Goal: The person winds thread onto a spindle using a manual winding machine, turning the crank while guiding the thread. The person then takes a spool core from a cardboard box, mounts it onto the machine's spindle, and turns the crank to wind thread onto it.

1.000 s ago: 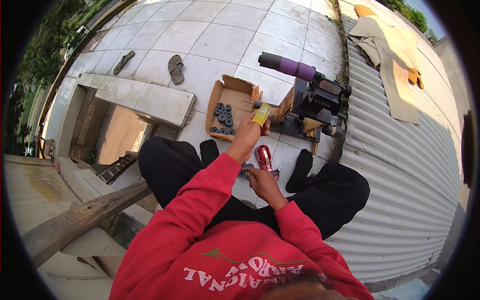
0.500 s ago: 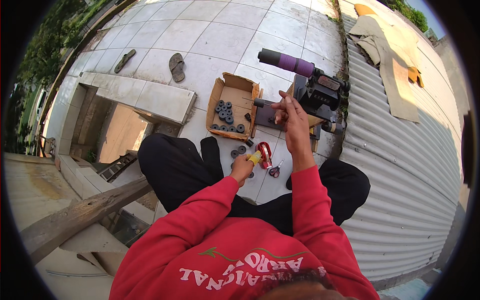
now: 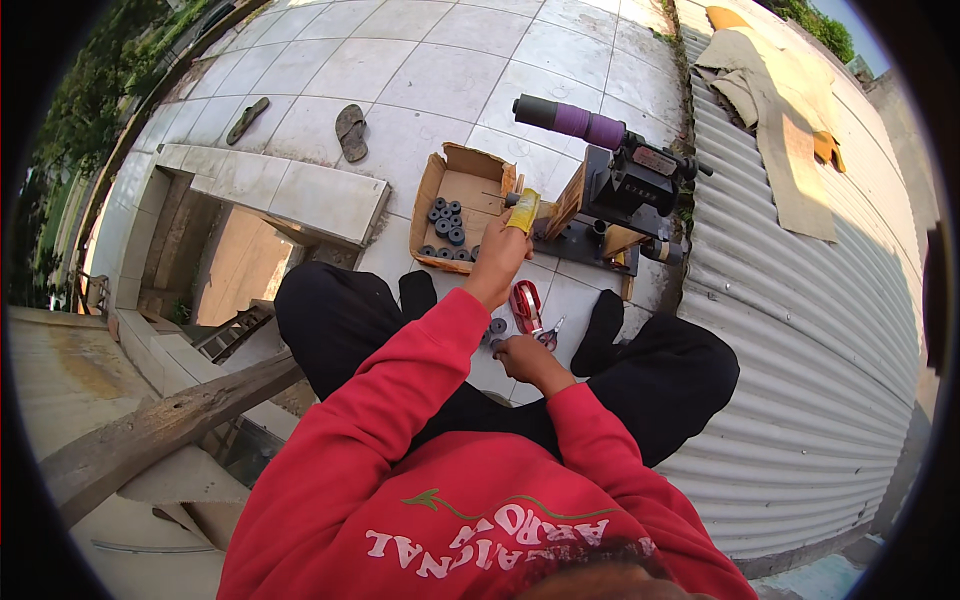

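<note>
A curved yellow piece is gripped in my left hand, raised to the near right side of the cardboard box. It lies at the small dark cylinder on the machine's thin shaft and hides part of it. Low over the floor, my right hand is closed with its fingertips at the small dark grey rollers, and one seems to be between them. The black motor machine has a purple-wrapped arm sticking out to the left.
The open cardboard box holds several dark rollers. A red tape dispenser and scissors lie between my feet. Sandals rest on the far tiles. Corrugated roofing rises on the right; a wooden beam crosses lower left.
My left hand has carried the yellow piece from the floor rollers up to the shaft. My right hand has left the shaft and come down to the rollers near the scissors.
</note>
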A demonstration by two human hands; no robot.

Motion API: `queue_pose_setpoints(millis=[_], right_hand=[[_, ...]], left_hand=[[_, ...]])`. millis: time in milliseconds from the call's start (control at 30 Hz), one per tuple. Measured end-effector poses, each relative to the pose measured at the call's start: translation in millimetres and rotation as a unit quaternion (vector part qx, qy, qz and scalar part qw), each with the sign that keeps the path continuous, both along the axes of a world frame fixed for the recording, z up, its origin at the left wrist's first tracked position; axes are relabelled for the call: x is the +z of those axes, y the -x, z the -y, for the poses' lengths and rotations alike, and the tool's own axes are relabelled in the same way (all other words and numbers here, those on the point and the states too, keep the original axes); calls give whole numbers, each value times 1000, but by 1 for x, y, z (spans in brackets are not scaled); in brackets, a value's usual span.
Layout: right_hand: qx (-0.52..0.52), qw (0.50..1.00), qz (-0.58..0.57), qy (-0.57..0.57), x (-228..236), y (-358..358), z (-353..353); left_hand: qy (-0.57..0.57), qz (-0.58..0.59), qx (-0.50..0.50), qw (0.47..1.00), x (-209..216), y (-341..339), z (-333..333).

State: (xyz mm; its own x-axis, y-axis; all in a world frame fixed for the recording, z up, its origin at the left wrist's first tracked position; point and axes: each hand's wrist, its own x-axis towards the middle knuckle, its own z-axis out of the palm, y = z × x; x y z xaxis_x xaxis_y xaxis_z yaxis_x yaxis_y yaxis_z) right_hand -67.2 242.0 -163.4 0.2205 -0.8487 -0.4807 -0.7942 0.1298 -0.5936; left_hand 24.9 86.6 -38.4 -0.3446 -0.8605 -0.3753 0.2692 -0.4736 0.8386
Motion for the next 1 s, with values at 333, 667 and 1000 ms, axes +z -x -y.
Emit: queue_pose_setpoints(millis=[333,667,1000], right_hand=[[-418,786,443,105,145,48,120],[-316,913,139,220,72,-1,47],[105,965,-189,-146,-126,31,-26]], left_hand=[[-52,257,-58,963,-117,-27,-103],[156,351,173,907,-120,-22,-40],[39,121,21,992,-44,11,-15]])
